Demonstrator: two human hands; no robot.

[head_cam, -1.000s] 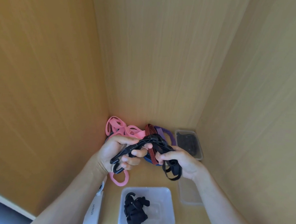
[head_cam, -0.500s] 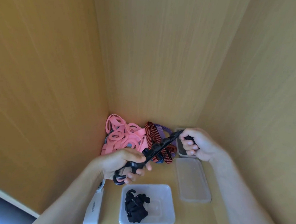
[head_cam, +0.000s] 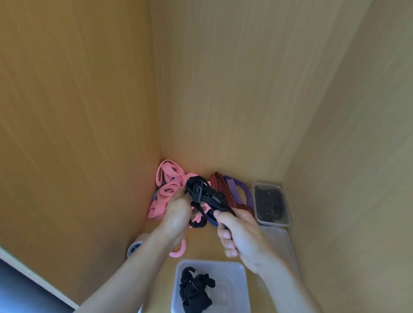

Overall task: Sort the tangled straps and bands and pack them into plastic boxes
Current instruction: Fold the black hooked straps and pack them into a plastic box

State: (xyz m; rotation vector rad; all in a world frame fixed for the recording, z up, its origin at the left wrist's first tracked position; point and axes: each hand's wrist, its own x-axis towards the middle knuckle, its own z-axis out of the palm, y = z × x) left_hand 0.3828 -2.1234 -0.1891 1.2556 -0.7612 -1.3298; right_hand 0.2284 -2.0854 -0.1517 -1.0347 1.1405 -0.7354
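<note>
A black strap with buckles (head_cam: 202, 192) is held in the air between both hands, bunched into loops above the pile. My left hand (head_cam: 176, 211) grips its looped end. My right hand (head_cam: 240, 233) is closed on its other end. Behind them lies a tangle of pink bands (head_cam: 167, 190), a red-and-black striped strap (head_cam: 219, 183) and a purple strap (head_cam: 237, 186) in the back corner. A clear plastic box (head_cam: 237, 310) near me holds a bundle of black straps (head_cam: 194, 292).
A second clear box (head_cam: 285, 222) with dark items stands at the back right, with a clear lid (head_cam: 284, 243) flat in front of it. A pink ring (head_cam: 179, 251) and a grey round object (head_cam: 134, 247) lie by my left arm. Wooden walls close in on three sides.
My right hand has come back from the right box toward the left hand. The black strap, stretched out between the hands half a second ago, is now gathered into loops.
</note>
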